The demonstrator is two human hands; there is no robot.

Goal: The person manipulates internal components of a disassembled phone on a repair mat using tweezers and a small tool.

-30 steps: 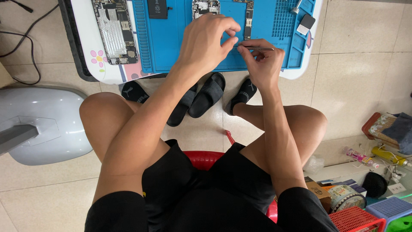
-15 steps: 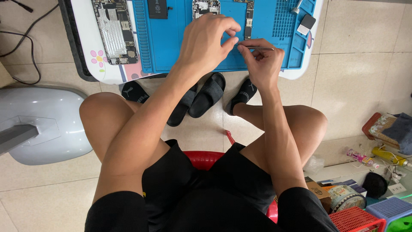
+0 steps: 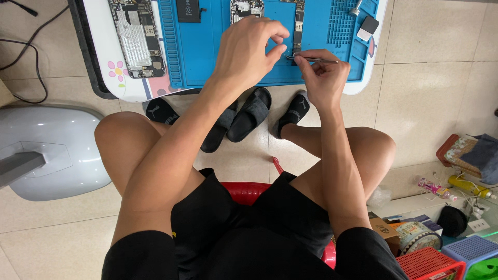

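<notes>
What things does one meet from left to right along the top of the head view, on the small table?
Opened phone body → black battery → left hand → metal tweezers in the right hand → small dark square part.

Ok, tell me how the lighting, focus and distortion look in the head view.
Head view: even, soft light with faint shadows under the black sandals; mild sheen on the floor tiles; left hand, right hand with tweezers and blue mat look sharp; the wide lens bends the table edges.
</notes>
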